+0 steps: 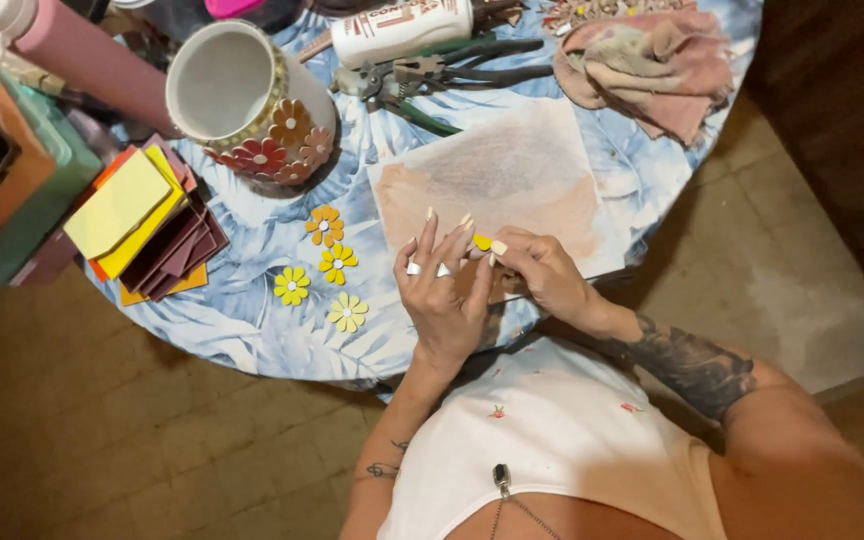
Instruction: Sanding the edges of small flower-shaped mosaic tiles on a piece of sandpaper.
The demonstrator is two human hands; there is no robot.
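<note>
Head view, looking down on a round table [252,330] covered by a blue leaf-print cloth. The left hand [442,295] and right hand [542,270] meet over the near edge of a stained paper sheet [502,180]. Between them is a small yellow piece [482,242], pinched at the fingertips of both hands; the left fingers are otherwise spread and raised, the right fingers curled closed around the piece. Its exact shape is mostly hidden, though it may be a petal-shaped tile.

Left of the hands, four flat flowers lie apart on the cloth: an orange flower [324,225] farthest, then three yellow flowers [337,262] stepping toward the table edge. Beyond them a white jar [242,95] lies on its side, with red and brown flowers fixed to its wall. A stack of coloured sheets [142,220] sits at the left edge. At the far side lie pliers [432,80], a white bottle [402,28] and a pink rag [652,60].
</note>
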